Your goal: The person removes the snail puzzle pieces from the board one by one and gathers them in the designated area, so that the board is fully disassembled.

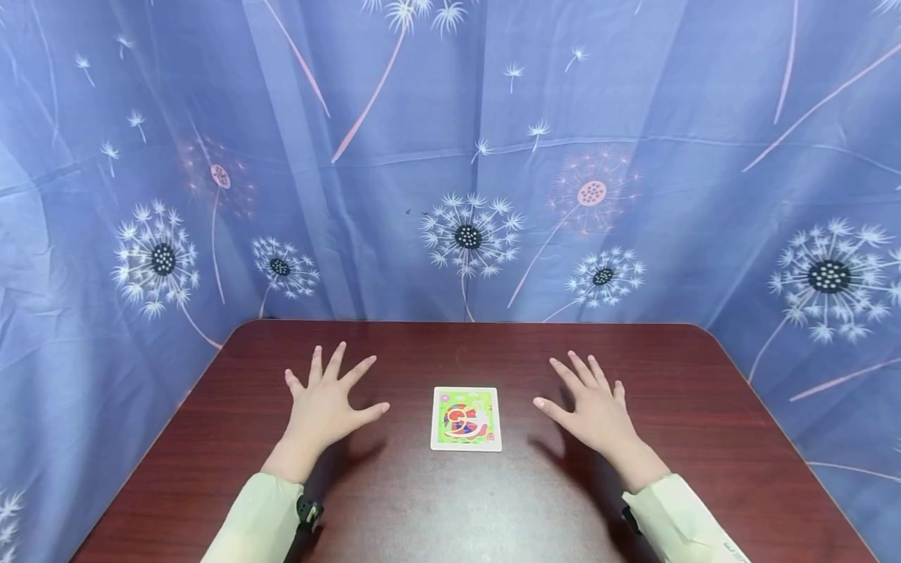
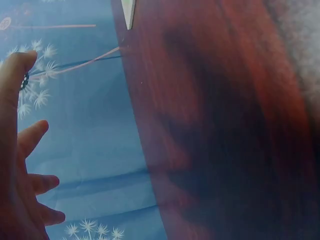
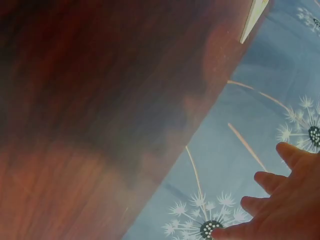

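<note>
A square board (image 1: 466, 419) with a pale rim and a green, red and blue picture lies flat on the table, between the two hands. To its left, my left hand (image 1: 326, 408) is held above the table with fingers spread, touching nothing. On the other side my right hand (image 1: 594, 408) hovers likewise, its fingers spread and holding nothing. Only a corner of the board (image 2: 129, 12) shows at the top of the left wrist view. The right wrist view also catches its edge (image 3: 254, 20). What the picture on the board depicts is too small to tell.
The dark red-brown wooden table (image 1: 394, 352) has rounded far corners. Behind it and along both sides hangs a blue curtain (image 1: 380, 234) printed with dandelions. Each wrist wears a dark strap below a pale green sleeve (image 1: 256, 516). Shadows of the hands fall on the tabletop.
</note>
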A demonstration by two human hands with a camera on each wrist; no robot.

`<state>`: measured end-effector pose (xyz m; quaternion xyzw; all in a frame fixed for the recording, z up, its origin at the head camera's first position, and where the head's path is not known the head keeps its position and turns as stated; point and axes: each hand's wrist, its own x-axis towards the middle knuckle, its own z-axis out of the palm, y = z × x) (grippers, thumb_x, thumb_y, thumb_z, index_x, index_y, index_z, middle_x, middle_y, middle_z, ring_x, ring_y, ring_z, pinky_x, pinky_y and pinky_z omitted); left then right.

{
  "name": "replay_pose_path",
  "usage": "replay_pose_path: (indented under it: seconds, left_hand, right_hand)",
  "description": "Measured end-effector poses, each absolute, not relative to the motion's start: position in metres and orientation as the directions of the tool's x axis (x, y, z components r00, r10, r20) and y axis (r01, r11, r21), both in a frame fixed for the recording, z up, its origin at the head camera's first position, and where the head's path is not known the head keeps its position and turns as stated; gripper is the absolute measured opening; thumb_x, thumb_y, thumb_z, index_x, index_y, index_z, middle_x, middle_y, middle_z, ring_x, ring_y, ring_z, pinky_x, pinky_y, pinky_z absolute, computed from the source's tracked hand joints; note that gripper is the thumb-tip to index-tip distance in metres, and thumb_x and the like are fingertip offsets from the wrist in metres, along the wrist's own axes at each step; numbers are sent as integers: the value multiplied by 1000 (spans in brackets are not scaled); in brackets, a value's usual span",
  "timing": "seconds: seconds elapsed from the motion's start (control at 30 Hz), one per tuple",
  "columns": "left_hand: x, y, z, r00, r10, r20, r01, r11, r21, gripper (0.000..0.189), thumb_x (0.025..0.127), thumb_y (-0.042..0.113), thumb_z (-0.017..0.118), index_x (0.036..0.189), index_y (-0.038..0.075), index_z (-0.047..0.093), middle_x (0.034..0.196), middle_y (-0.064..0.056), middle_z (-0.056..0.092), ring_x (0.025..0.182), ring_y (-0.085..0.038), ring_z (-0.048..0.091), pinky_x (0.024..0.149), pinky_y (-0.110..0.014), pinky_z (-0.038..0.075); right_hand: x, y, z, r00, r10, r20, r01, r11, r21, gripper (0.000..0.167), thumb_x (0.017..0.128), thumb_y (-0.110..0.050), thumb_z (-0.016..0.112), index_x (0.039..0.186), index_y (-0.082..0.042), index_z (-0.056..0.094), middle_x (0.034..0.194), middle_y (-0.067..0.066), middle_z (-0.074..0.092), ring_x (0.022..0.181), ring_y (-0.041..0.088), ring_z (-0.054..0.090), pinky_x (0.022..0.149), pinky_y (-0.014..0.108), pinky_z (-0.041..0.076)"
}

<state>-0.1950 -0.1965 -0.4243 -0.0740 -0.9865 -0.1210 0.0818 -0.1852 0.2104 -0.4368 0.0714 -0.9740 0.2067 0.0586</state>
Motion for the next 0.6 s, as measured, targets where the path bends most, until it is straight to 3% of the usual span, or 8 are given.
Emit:
replay_pose_path:
  seconds: [0.6]
  left_hand:
    - [-190, -179, -430, -958, 242, 153, 273, 932, 238, 81, 79, 64, 73, 149, 28, 54, 162, -17, 42, 153, -50, 30, 111, -86, 19]
  right_hand:
    - [-185, 201, -443, -939, -256, 229, -338, 806, -486, 68, 90, -41, 72, 147, -7, 55, 157, 22, 48, 146, 52, 40, 108, 76, 38]
